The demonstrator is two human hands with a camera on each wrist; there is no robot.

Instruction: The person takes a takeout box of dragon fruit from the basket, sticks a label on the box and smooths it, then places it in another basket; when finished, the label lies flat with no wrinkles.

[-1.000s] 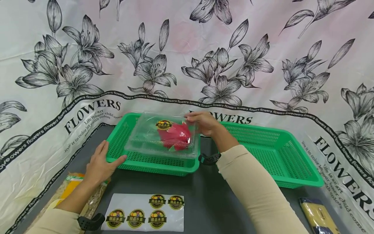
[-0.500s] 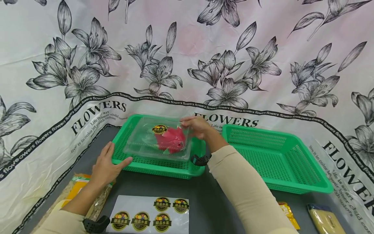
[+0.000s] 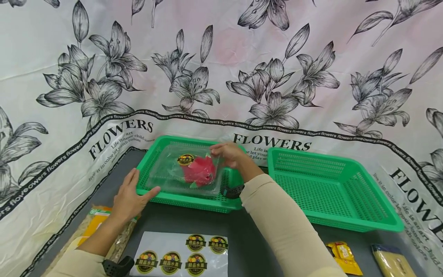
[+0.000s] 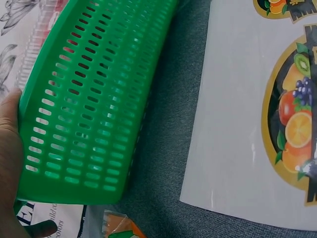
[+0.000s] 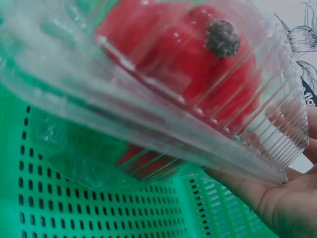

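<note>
A clear plastic clamshell fruit box (image 3: 162, 179) sits low inside the left green basket (image 3: 194, 204), slightly tilted. A pink dragon fruit (image 3: 200, 170) shows through its lid, which carries a round black-and-gold sticker (image 3: 185, 159). My right hand (image 3: 230, 154) grips the box by its right end; in the right wrist view the thumb lies under the box's edge (image 5: 237, 161). At the basket's front left corner, my left hand (image 3: 130, 196) rests with fingers and thumb spread. The left wrist view shows that hand beside the basket's slotted wall (image 4: 89, 99).
A second green basket (image 3: 328, 192) stands to the right. In front lies a white sheet (image 3: 162, 242) with several round stickers. A bag of grain-like pieces (image 3: 117, 242) is under my left forearm. A yellow packet (image 3: 344, 257) and a tan packet (image 3: 392, 261) lie front right.
My right hand has lowered the fruit box further into the left basket, moving slightly left. My left hand has stayed at the basket corner. The view has shifted a little.
</note>
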